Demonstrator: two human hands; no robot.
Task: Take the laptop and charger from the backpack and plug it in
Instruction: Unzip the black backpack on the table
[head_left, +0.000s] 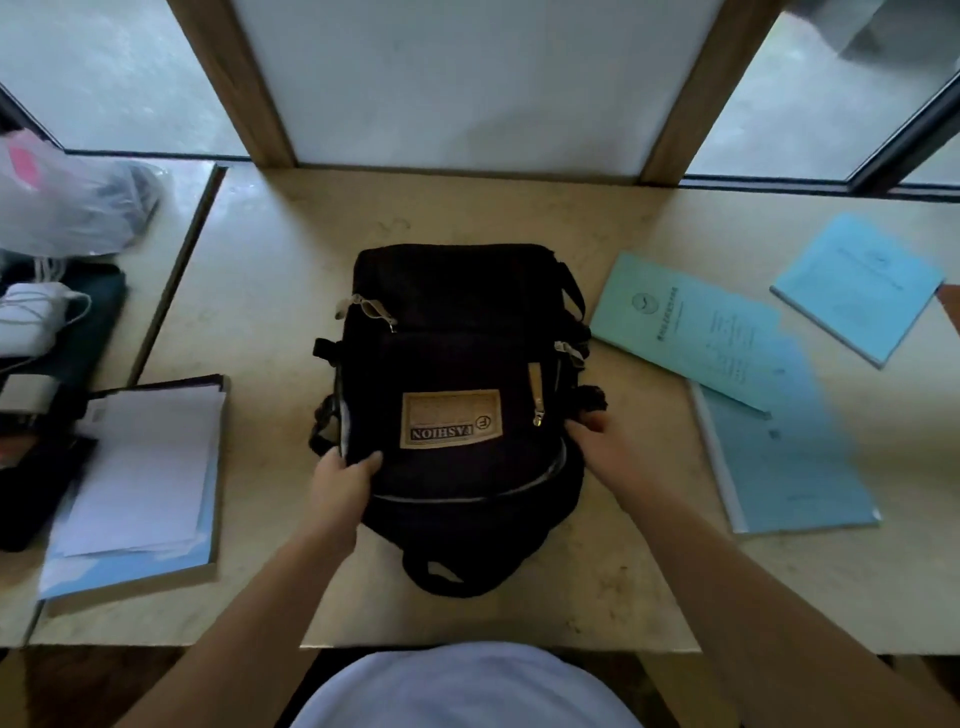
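Item: black backpack (457, 364), lying flat on the beige stone table (270, 270), front panel up, carry handle at the near edge toward the person. Tan label (451, 418) reading FASHION on the front pocket, upside down to the viewer. Main zip runs in a pale curve just near of the label; whether it is parted cannot be told.

Left hand (345, 475): at the backpack's near left corner, thumb on top of the fabric and fingers curled under the edge, gripping it.

Right hand (597, 436): at the backpack's near right side, just beside the side strap; fingers curled onto the fabric there, pinching at the zip line, the exact hold hidden by the hand itself.

Laptop and charger: not visible.

Right of the backpack: teal booklet (675, 327), touching or nearly touching it; blue folder (789, 462) partly under that booklet; second blue booklet (857, 288) farther right.

Left of the backpack: stack of white papers (150, 457) on a book; beyond it, a clear plastic bag (67, 202)
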